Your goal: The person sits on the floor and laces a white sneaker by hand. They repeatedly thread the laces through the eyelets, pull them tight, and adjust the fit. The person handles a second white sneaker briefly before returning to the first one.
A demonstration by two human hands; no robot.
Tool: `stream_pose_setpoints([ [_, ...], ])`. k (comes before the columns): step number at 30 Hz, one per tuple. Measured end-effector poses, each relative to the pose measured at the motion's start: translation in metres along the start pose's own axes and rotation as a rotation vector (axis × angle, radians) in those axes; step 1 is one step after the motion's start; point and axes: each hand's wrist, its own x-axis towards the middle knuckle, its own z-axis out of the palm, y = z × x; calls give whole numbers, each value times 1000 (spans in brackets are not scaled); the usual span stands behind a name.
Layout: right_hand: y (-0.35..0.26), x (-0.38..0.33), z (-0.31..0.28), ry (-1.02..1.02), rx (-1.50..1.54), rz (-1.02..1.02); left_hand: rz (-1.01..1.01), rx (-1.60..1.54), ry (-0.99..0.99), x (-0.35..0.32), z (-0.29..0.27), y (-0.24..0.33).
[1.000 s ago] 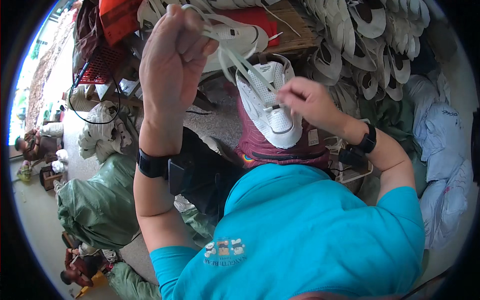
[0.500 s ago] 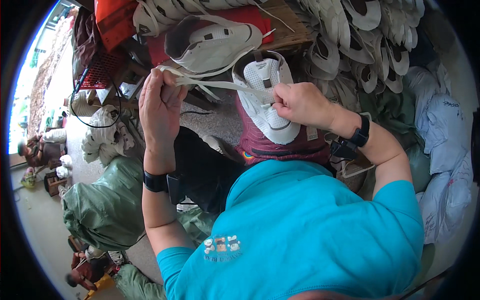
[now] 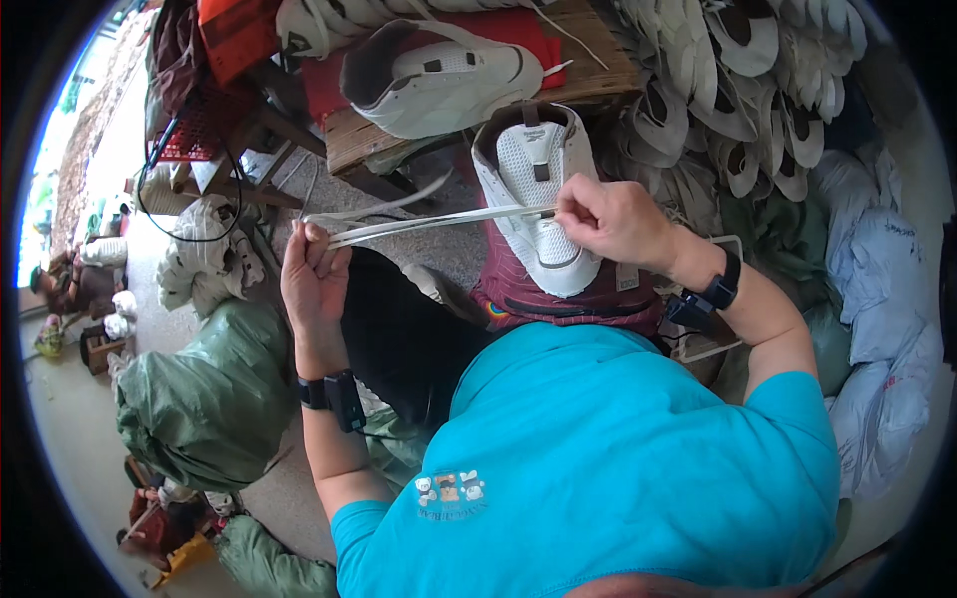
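A white shoe upper [image 3: 528, 164] with a mesh tongue lies on a maroon cloth [image 3: 508, 274] over my lap, its toe pointing toward me. White shoelaces [image 3: 434, 219] run taut from its front part out to the left. My left hand [image 3: 317, 264] pinches them at the far end, and loose lace ends trail past its fingers. At the shoe's right side my right hand [image 3: 613, 219] is closed on the laces close to the mesh. A second white shoe [image 3: 444, 80] lies on its side on the bench ahead.
The wooden bench [image 3: 369, 145] carries a red cloth and more shoes. Many white shoe uppers [image 3: 738, 80] are piled at the far right, above pale bags [image 3: 877, 269]. A green sack [image 3: 209, 389] and a red basket [image 3: 194, 130] stand left. Other people sit at the far left.
My left hand has moved down, and the laces now stretch straighter between both hands. They have come away from the second shoe. My right hand has shifted slightly to the right.
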Motion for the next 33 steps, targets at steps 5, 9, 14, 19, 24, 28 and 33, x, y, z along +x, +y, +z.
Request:
stream_pose_setpoints([
  [5, -13, 49, -28, 44, 103, 30, 74, 1, -171, 7, 32, 9],
  [9, -16, 87, 4, -161, 418, -163, 252, 46, -539, -12, 112, 25],
  [14, -15, 98, 2, -367, 902, 165, 346, 115, -379, -30, 116, 36],
  [19, -1, 68, -69, 58, 1202, 451, 152, -172, -288, 3, 8, 61],
  [24, 74, -2, -163, 453, 1567, 549, -18, -224, 202, 23, -96, 58],
  [28, 130, -83, -215, 791, 1487, 789, -56, -256, 114, 32, -154, 81],
  [33, 243, -264, -279, 1291, 1325, 935, 186, -321, 320, 33, -195, 131],
])
